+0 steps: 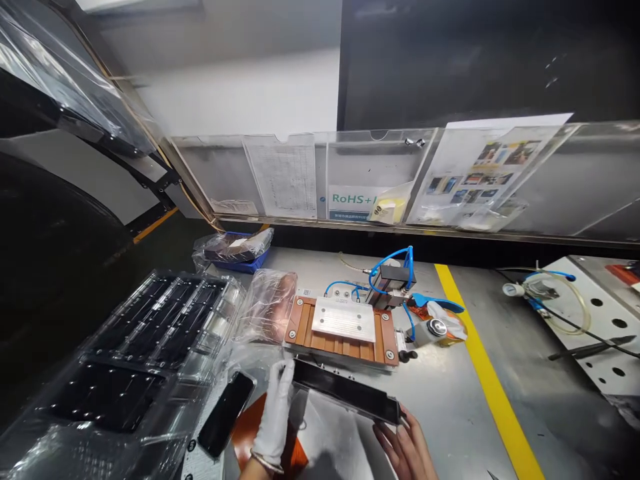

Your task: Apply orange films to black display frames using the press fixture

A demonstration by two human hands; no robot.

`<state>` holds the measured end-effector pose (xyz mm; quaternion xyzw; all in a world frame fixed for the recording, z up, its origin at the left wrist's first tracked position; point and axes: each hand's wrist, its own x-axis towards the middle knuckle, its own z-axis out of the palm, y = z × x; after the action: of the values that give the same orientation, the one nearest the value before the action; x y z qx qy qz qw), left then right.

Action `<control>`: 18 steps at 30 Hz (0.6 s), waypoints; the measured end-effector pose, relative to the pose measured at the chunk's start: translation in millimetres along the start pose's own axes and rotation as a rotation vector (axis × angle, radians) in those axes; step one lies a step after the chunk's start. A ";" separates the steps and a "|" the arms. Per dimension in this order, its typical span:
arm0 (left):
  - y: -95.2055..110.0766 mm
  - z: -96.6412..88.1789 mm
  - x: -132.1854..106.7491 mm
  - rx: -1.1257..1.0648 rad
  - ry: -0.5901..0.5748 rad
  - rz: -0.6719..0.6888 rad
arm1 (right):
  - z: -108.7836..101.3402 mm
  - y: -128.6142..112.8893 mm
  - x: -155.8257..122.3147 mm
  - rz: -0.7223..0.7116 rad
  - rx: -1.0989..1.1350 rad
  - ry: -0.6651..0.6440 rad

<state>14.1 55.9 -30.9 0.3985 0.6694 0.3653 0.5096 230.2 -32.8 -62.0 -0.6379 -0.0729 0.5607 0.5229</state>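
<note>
Tray: the clear tray (219, 331) lies along the worktop's (453, 393) left side, with black parts (167, 313) in its pockets; best kept out of the elbow's path.
Phone: the phone (227, 413) lies between tray and glove, toward the front left corner; the left wrist should stay clear of it.
Left hand: the gloved left hand (277, 413) has its grip clamped on the bar's left end; a light pinch at the very end should keep the long faces unmarked.
Bar: the black bar (345, 390) is held between both hands, in front of the fixture, its left end nearer the back edge; whether it touches anything below, I cannot tell. Moving both ends together would keep it from twisting.
Fixture: the fixture (385, 333) stands behind the bar, a metal plate (345, 319) on top; its front bolts call for a gap.
Right hand: the bare right hand (407, 447) has its grip closed on the right end, some fingers hidden; touching only the end would limit smudges.
Bottle: the bottle (431, 330) stands beside the fixture's right end, worth avoiding.
</note>
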 end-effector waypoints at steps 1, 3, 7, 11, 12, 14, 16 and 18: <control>3.0 -1.0 -2.2 -0.018 0.014 0.023 | 0.8 -1.9 -3.6 -0.013 -0.011 -0.031; 9.3 -1.7 -4.3 -0.066 0.027 0.092 | 2.0 -8.3 -7.7 -0.082 -0.075 -0.099; 15.0 -6.1 -3.3 -0.173 -0.033 0.191 | 3.3 -23.6 -16.1 -0.235 -0.337 -0.171; 24.0 -25.3 -2.5 0.165 -0.031 0.430 | 5.1 -37.5 -31.2 -0.228 -0.439 -0.119; 30.8 -30.3 -4.5 0.312 -0.006 0.552 | 6.1 -40.5 -34.5 -0.230 -0.441 -0.106; 49.9 -35.3 -12.8 0.569 -0.054 0.806 | 8.9 -45.5 -39.1 -0.255 -0.448 -0.077; 70.5 -29.7 -25.8 0.770 -0.286 0.967 | 13.2 -48.2 -41.1 -0.296 -0.468 -0.052; 83.0 -13.2 -39.4 0.966 -0.523 1.023 | 18.4 -48.4 -41.2 -0.332 -0.490 -0.042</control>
<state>21.0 53.6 61.6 0.9131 0.3434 0.1154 0.1868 224.6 -28.6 3.9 -0.7127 -0.3203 0.4461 0.4364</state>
